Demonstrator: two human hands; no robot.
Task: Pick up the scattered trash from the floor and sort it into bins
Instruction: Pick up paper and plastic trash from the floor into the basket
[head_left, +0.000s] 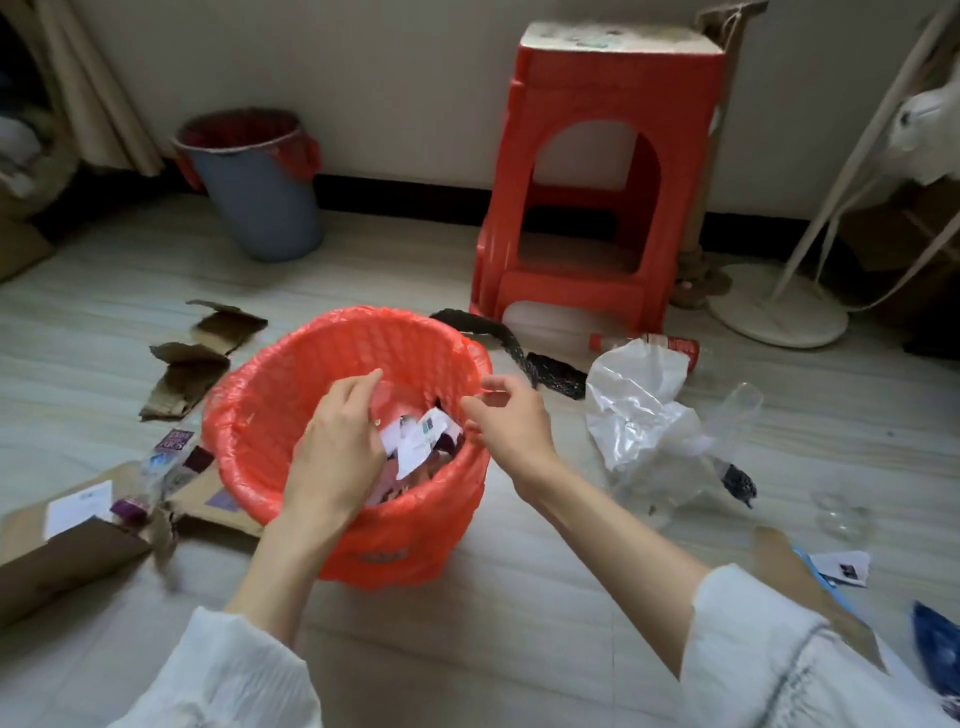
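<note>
Head view: both hands, left and right, are held over the upright bin, fingers loosely curled, nothing visibly gripped; paper scraps lie beneath them.

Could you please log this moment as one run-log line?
left hand: over red-lined bin, open | right hand: at rim, open | paper scraps: inside | plastic bag: on floor

1. The person wore loose white sleeves of crinkled fabric, pushed back so both forearms were bare
2. The right sleeve carried a thin dark stitched line
3. The left hand and right hand were bare, without gloves
</note>
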